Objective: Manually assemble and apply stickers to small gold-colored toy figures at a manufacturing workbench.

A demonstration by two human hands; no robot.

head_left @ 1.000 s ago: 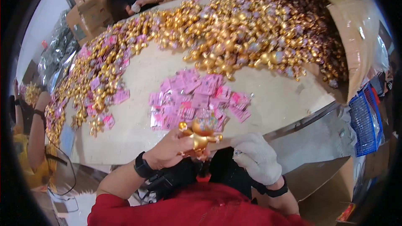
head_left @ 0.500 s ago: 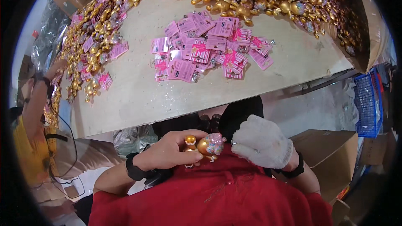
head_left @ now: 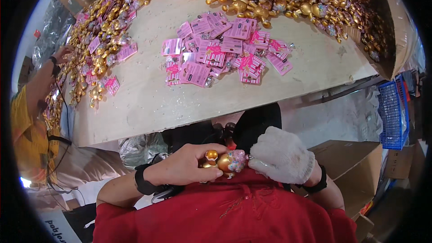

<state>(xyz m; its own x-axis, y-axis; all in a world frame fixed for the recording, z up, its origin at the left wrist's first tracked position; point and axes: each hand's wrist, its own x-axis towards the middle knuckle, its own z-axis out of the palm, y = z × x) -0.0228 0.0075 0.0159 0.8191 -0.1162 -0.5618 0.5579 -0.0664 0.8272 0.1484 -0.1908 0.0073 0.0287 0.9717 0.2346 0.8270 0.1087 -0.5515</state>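
Observation:
My left hand (head_left: 186, 164) is closed around a gold figurine ornament (head_left: 231, 162), which lies on its side with its glittery pink and blue top toward the right. My right hand (head_left: 281, 155), in a white knitted glove, is closed in a pinch at the tip of that top. A thin silvery metal piece (head_left: 258, 160) shows at its fingertips; most of it is hidden by the glove. Both hands are over my lap, in front of the table edge. Beyond them, a heap of pink header cards (head_left: 198, 73) with small silvery parts lies on the table.
The pale table (head_left: 144, 108) carries a large pile of gold ornaments (head_left: 310, 9) along its far and left sides. At the left, a co-worker's hand (head_left: 63, 54) reaches to that pile. Cardboard boxes (head_left: 346, 166) and a blue plastic basket (head_left: 393, 112) stand at the right.
The ornament in my left hand has moved right, so its glittery top now meets the fingertips of my gloved right hand. The co-worker's hand has moved up along the pile.

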